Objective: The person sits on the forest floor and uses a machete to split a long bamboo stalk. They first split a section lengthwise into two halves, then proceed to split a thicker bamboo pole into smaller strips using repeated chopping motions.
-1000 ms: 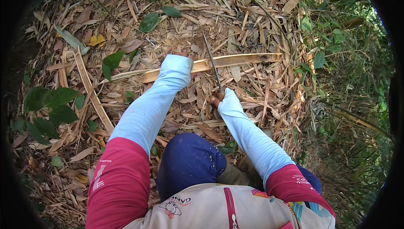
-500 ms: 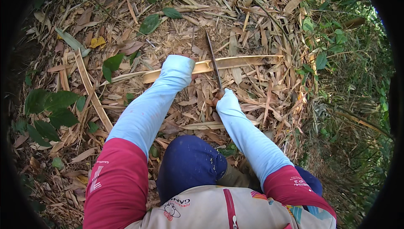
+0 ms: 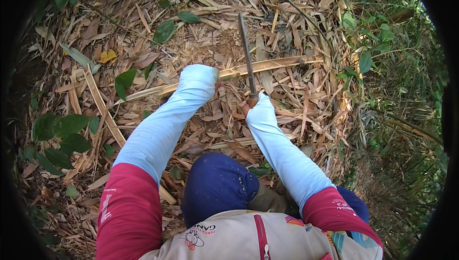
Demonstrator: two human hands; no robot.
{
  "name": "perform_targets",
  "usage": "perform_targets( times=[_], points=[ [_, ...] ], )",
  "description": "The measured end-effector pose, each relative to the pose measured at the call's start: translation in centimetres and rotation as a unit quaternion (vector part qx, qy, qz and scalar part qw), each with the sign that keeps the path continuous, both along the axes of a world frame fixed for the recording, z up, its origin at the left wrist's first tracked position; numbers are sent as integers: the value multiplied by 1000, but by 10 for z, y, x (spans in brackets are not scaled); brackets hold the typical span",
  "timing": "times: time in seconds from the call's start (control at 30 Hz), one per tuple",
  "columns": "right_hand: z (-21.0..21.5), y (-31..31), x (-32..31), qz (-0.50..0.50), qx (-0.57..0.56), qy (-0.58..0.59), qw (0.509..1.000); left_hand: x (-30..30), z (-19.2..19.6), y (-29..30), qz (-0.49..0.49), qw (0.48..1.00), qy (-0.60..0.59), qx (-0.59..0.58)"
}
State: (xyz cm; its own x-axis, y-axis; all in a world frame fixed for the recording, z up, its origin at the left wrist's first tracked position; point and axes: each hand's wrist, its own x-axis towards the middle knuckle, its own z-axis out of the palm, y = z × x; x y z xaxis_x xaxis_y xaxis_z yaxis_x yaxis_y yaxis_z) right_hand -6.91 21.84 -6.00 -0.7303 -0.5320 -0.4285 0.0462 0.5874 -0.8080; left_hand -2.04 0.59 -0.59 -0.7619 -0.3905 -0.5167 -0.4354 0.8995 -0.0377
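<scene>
A split length of bamboo (image 3: 279,64) lies crosswise in front of me, its right part tilted slightly away. My left hand (image 3: 218,86) is closed around the bamboo left of its middle; a pale blue sleeve hides most of the fingers. In my right hand (image 3: 246,109), wrapped round its handle, is a machete (image 3: 247,52). Its long dark blade points away from me and crosses over the bamboo, just right of my left hand. Whether the blade touches the bamboo I cannot tell.
Another bamboo strip (image 3: 104,107) lies slanted on the left, running under my left arm. Dry leaves and shavings (image 3: 229,150) cover the ground. Green leafy plants (image 3: 62,138) stand at the left, with denser growth (image 3: 392,83) along the right. My bent knee (image 3: 217,188) is close below my hands.
The machete blade has shifted, its tip now farther away and slightly right. The bamboo has turned in my left hand, showing less of its hollow inner face.
</scene>
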Motion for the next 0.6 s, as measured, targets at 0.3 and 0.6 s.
perform_targets(
  times=[0.3, 0.6],
  points=[
    [33, -5, -29, 44, -29, 14, 999, 11, -14, 4, -21, 995, 94, -39],
    [-13, -1, -12, 51, 23, -142, 988, 18, -16, 8, -44, 990, 128, -43]
  ],
)
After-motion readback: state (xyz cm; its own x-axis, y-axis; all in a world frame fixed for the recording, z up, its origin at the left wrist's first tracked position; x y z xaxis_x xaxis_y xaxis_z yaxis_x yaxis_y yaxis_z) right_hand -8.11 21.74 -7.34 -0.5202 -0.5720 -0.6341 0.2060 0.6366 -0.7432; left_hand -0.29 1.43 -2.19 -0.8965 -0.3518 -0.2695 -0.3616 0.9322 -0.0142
